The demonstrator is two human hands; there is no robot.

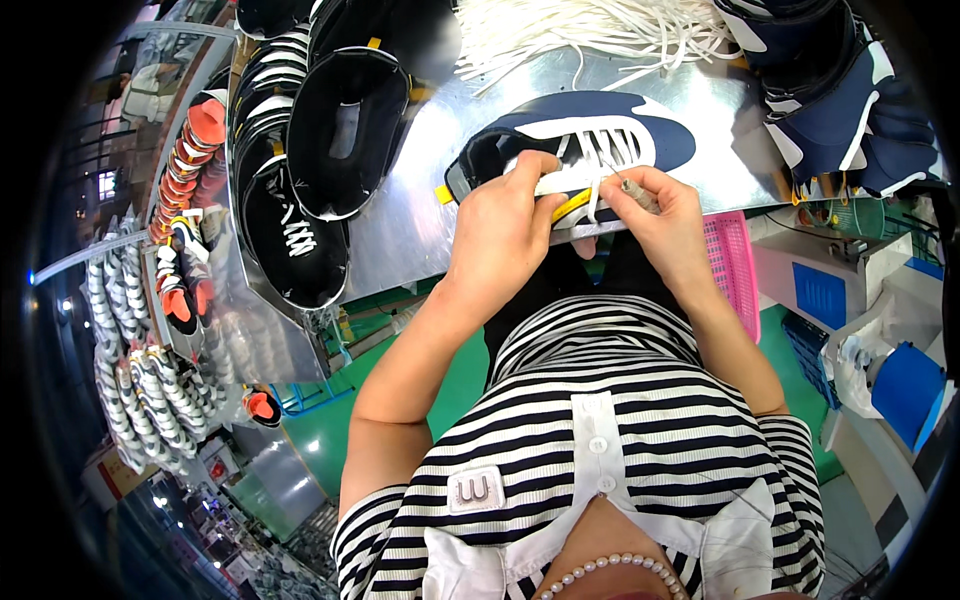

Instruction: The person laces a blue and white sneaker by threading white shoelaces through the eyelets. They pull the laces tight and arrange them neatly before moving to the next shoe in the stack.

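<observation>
A navy and white shoe upper [660, 125] lies on the metal table with its toe to the right. White lace [622, 146] crosses its eyelet area in several rows. My left hand [500, 220] is closed on the upper's near white edge, thumb and forefinger pinching it. My right hand [668, 225] grips a thin hook tool with a pale, wrapped-looking handle [640, 196]; its slim metal shaft points at the eyelets. A loose lace end hangs beside the right fingertips. A yellow strip [572, 205] shows along the near edge between my hands.
Loose white laces [590, 40] are heaped at the table's [400, 225] far side. Stacked black-lined uppers [300, 235] stand at the left, navy and white uppers [825, 130] at the right. A pink basket [735, 265] is below the table's near edge, right of my body.
</observation>
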